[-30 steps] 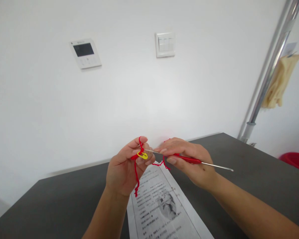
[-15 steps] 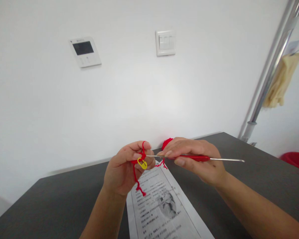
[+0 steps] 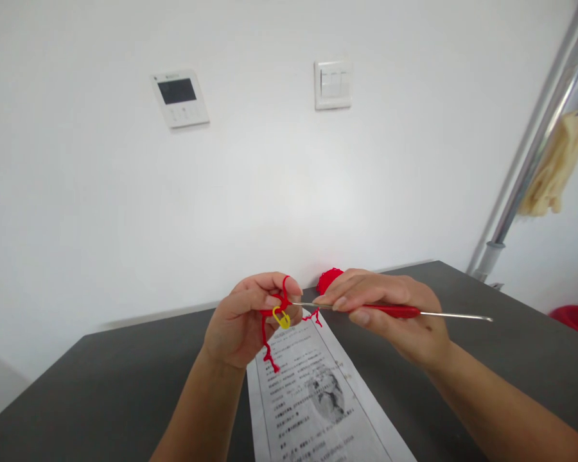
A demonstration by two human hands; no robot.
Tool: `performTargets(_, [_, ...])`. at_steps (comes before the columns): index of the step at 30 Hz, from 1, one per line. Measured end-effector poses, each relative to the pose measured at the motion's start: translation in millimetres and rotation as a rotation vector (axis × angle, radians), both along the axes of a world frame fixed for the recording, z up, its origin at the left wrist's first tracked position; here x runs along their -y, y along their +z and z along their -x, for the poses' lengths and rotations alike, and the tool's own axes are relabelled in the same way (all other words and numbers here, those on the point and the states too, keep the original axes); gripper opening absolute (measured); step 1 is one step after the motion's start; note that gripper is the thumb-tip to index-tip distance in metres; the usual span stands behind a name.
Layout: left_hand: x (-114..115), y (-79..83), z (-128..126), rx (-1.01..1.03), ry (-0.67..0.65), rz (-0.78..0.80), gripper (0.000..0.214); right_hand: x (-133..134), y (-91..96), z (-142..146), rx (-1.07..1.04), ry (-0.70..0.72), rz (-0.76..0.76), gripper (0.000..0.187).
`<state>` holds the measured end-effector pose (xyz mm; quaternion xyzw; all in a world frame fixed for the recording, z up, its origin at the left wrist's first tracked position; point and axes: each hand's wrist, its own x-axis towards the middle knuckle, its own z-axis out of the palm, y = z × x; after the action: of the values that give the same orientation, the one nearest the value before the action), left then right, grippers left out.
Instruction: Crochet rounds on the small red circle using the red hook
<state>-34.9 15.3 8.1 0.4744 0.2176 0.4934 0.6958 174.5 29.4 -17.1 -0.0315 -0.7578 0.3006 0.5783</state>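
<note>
My left hand [image 3: 241, 317] pinches a small piece of red crochet work [image 3: 272, 312], and a strand of red yarn [image 3: 286, 287] loops over its index finger. A yellow stitch marker [image 3: 282, 319] hangs from the piece, and a red yarn tail [image 3: 268, 353] dangles beneath. Between thumb and fingers, my right hand [image 3: 399, 308] grips a double-ended crochet hook [image 3: 395, 310] with a red handle and metal shafts. The hook's left tip meets the red work at my left fingertips; the exact stitch is too small to make out.
A printed sheet [image 3: 313, 398] with a dark picture lies on the dark grey table [image 3: 139, 378] below my hands. Behind my right hand sits a red yarn ball [image 3: 328, 280] near the white wall. A metal pole [image 3: 534, 160] and a red basin [image 3: 575, 319] are at the right.
The view has turned slightly left, so the wall fittings appear further right. The hook's tip has drawn slightly away from the left fingers, still at the red yarn. Both hands keep their hold.
</note>
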Motion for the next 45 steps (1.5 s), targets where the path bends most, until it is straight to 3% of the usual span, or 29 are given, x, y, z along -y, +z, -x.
performTargets(5, [2, -2.4, 1, -0.127, 0.161, -0.129, 0.013, -2, -4.1, 4, -0.125, 0.095, 0.248, 0.008])
performTargets(7, [2, -4.9, 1, -0.138, 0.188, -0.186, 0.01, -3, -7.3, 7, -0.175, 0.098, 0.277, 0.009])
performTargets(13, [1, -7.3, -5, -0.144, 0.247, -0.217, 0.012, -6, -9.1, 5, -0.082, -0.112, -0.07, 0.02])
performTargets(16, [2, -4.5, -7, -0.154, 0.257, -0.185, 0.014, -8, -5.7, 2, 0.004, -0.159, -0.162, 0.019])
performTargets(24, [2, -4.0, -12, -0.197, 0.169, -0.117, 0.022, -9, -6.2, 2, 0.001, -0.073, -0.074, 0.009])
performTargets(29, [4, -6.7, -17, -0.213, 0.124, -0.112, 0.021, -10, -3.3, 4, 0.054, -0.201, -0.258, 0.018])
performTargets(36, [5, -5.4, -20, -0.282, 0.167, -0.106, 0.021, -11, 1.0, 3, 0.132, -0.393, -0.436, 0.017])
performTargets(41, [5, -4.2, -20, -0.279, 0.175, -0.1, 0.023, -13, -0.2, 1, 0.156, -0.389, -0.493, 0.025])
performTargets(45, [6, -4.6, -19, -0.271, 0.18, -0.125, 0.019, -12, -1.4, 0, 0.118, -0.334, -0.402, 0.027])
